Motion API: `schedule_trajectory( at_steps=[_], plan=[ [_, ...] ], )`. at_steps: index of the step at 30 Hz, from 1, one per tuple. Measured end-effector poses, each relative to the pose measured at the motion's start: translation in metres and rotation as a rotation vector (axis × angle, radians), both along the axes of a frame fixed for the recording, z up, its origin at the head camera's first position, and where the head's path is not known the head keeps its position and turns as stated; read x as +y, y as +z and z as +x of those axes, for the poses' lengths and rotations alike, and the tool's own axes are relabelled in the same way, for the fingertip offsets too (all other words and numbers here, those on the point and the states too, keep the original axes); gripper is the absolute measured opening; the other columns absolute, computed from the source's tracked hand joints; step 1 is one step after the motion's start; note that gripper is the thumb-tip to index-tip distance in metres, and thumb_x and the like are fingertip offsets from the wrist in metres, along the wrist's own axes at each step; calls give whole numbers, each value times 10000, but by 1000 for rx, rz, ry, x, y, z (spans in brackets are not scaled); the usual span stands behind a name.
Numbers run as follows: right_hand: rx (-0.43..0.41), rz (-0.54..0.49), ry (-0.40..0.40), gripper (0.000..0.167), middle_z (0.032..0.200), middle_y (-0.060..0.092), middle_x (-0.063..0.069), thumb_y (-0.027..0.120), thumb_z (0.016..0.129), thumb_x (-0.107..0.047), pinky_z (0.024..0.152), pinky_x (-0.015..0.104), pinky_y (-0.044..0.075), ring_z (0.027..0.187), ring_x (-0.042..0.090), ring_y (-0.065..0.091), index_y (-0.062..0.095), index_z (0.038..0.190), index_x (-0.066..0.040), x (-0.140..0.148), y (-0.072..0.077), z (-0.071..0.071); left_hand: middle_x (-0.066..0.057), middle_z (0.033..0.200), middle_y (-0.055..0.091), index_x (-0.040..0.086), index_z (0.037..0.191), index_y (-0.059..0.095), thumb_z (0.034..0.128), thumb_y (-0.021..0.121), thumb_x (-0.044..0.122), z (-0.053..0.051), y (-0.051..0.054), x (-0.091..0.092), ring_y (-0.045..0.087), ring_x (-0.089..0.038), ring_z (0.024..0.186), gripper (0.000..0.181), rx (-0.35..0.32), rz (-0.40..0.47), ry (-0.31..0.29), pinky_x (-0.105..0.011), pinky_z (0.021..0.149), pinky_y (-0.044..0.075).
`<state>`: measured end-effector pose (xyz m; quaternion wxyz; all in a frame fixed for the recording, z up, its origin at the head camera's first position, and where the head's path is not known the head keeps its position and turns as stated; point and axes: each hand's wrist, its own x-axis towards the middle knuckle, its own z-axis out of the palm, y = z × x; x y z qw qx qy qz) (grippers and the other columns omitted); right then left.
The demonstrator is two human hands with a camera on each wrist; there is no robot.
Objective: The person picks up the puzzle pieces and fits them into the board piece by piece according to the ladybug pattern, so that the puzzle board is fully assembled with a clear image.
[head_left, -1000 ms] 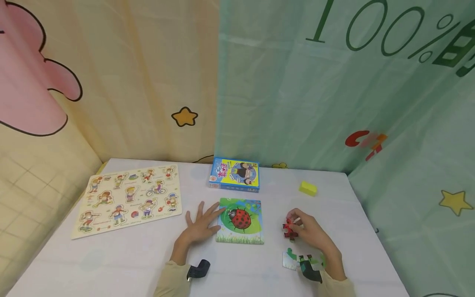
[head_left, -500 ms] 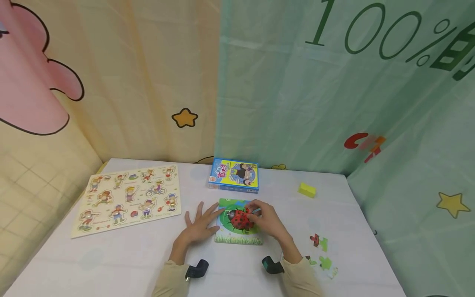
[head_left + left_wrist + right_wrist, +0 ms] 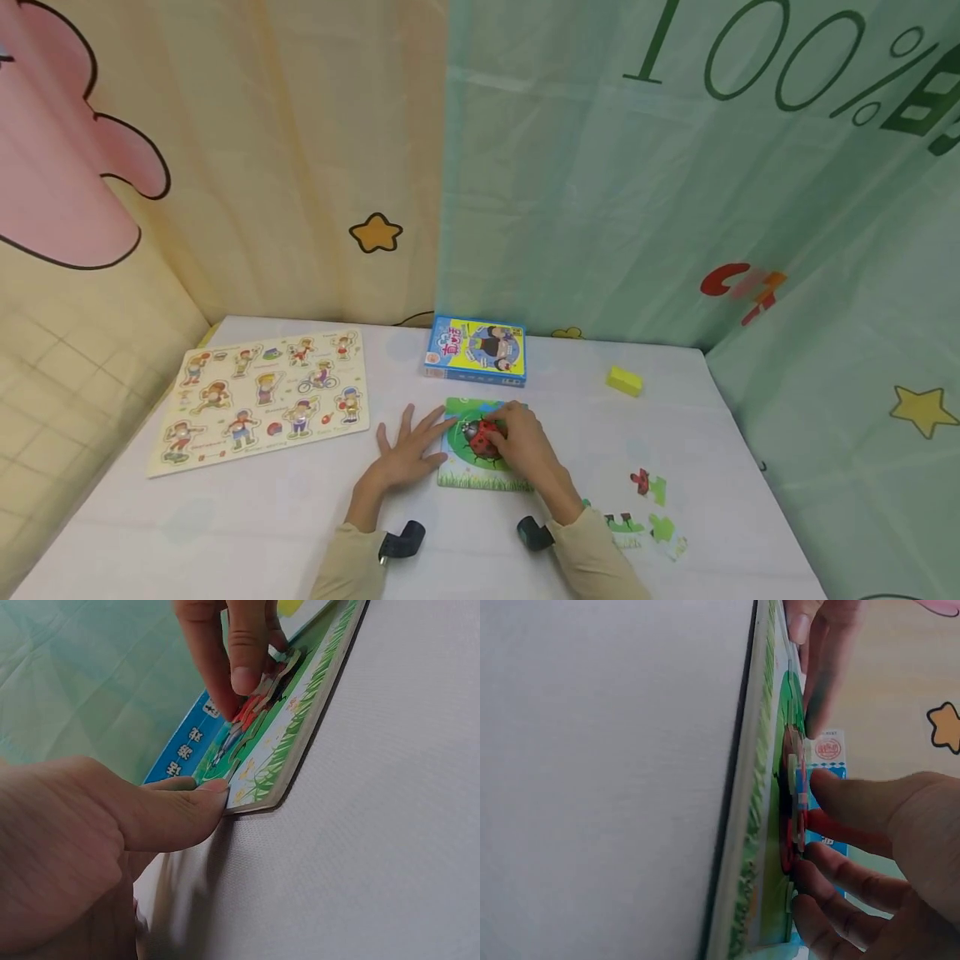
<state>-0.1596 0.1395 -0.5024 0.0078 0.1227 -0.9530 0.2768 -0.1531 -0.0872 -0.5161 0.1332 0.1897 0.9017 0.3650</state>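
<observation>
A small ladybug jigsaw puzzle board [image 3: 480,480] lies on the white table between both hands. The left hand [image 3: 408,457] rests at its left edge with fingers spread; in the left wrist view, its thumb [image 3: 180,814] touches the board's corner. Over the board's right half, the right hand [image 3: 529,446] has thumb and fingers close together at the ladybug picture. It pinches a red puzzle piece [image 3: 802,825] just at the board's surface, seen edge-on in the right wrist view. From above, the fingers hide most of that piece.
Several loose puzzle pieces [image 3: 662,527] lie to the right, partly behind the right sleeve. A blue and yellow box [image 3: 476,354] stands behind the board. A yellow block [image 3: 624,381] sits at back right, and a wooden picture board [image 3: 262,417] at left.
The right hand has carried a red piece from the loose pieces on the right to the board, then shifted slightly left over the ladybug. The left hand has stayed in place.
</observation>
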Motion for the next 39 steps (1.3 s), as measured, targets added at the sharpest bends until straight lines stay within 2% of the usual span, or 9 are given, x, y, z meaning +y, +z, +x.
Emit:
schedule_trajectory(
  at_steps=[4, 7, 13, 21, 28, 31, 34, 37, 39],
  plan=[
    [-40, 114, 71, 478, 1235, 611, 109, 766, 891, -302, 915, 436, 559, 1114, 262, 579, 681, 1282, -41, 3, 3, 3, -89, 1654, 271, 191, 1502, 470, 976, 613, 186, -1, 0, 0, -46, -493, 1522, 545, 0, -16, 0, -761, 1101, -160],
    [-47, 193, 100, 586, 1280, 588, 97, 781, 865, -385, 932, 421, 561, 1150, 252, 561, 647, 1331, -55, 4, 3, 5, -89, 1654, 270, 187, 1499, 473, 973, 616, 184, -1, 0, 0, -47, -493, 1522, 546, -2, -18, 3, -763, 1099, -160],
    [37, 264, 78, 534, 1142, 628, 70, 769, 873, -416, 818, 366, 581, 979, 192, 607, 701, 1234, -29, -2, 4, 9, -92, 1653, 273, 184, 1495, 479, 969, 620, 179, -1, -2, 1, -47, -494, 1521, 545, -3, -11, 5, -765, 1096, -164],
    [73, 352, 85, 449, 1109, 633, 96, 760, 873, -435, 837, 426, 594, 1027, 293, 632, 755, 1134, -69, -6, 7, 7, -92, 1652, 277, 183, 1490, 485, 967, 621, 179, -2, -2, 1, -38, -496, 1521, 540, -4, -10, 8, -768, 1094, -162],
    [112, 516, 115, 427, 1017, 601, 82, 718, 897, -471, 790, 385, 567, 915, 224, 565, 758, 1059, -78, -9, 12, 10, -82, 1653, 277, 192, 1491, 485, 966, 625, 183, -2, -2, 2, -33, -490, 1523, 544, -2, -23, 8, -767, 1100, -148],
    [91, 502, 141, 443, 1019, 576, 80, 654, 946, -464, 795, 394, 547, 913, 215, 535, 739, 1123, -67, -6, 11, 11, -86, 1652, 277, 189, 1493, 483, 967, 623, 181, -1, 0, 3, -35, -491, 1523, 544, -3, -23, 6, -767, 1101, -148],
    [20, 390, 166, 466, 1091, 570, 97, 602, 989, -429, 836, 409, 522, 958, 211, 511, 695, 1247, -52, 0, 8, 9, -94, 1651, 277, 182, 1494, 482, 969, 620, 176, -1, 1, 2, -39, -491, 1523, 543, -2, -21, 7, -765, 1101, -152],
    [-46, 277, 178, 519, 1247, 571, 130, 597, 995, -418, 947, 460, 494, 1111, 249, 515, 624, 1353, -43, 9, 6, 7, -101, 1651, 276, 177, 1491, 485, 967, 618, 168, 0, 1, 1, -43, -494, 1522, 541, -2, -10, 9, -761, 1099, -164],
    [-61, 219, 185, 523, 1328, 565, 147, 616, 988, -403, 1013, 511, 464, 1218, 298, 501, 612, 1363, -38, 16, 5, 7, -100, 1652, 271, 180, 1492, 484, 967, 617, 169, 0, 1, 1, -48, -494, 1521, 542, -4, -5, 6, -760, 1097, -170]
  ],
)
